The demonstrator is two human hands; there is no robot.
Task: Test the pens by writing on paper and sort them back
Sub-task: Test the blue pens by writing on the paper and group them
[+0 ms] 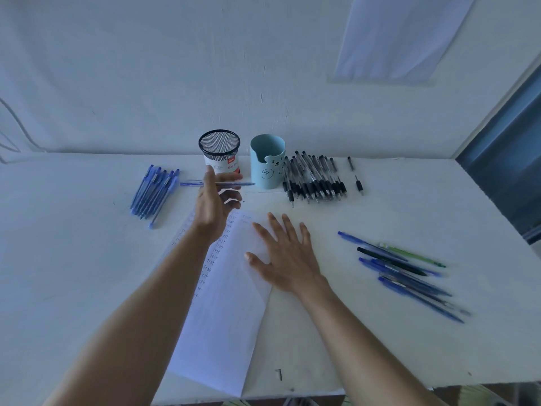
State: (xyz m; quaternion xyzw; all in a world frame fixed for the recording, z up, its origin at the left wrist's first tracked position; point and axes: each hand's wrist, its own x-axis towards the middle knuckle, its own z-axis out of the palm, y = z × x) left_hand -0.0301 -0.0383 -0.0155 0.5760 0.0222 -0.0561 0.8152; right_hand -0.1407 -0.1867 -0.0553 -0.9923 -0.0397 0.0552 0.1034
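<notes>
My left hand (215, 205) hangs above the white table (73, 259), fingers holding a slim blue pen (190, 184) level in front of the black wire-mesh cup (219, 145). A smooth pale-blue cup (268, 162) with a bear face stands just beside that. My right hand (288, 256) lies flat, fingers spread, on the lined paper (225, 332). Blue capped pens (153, 193) lie far left, clear black-grip pens (314, 178) right of the cups, and a loose mixed pile (409, 271) lies near right.
</notes>
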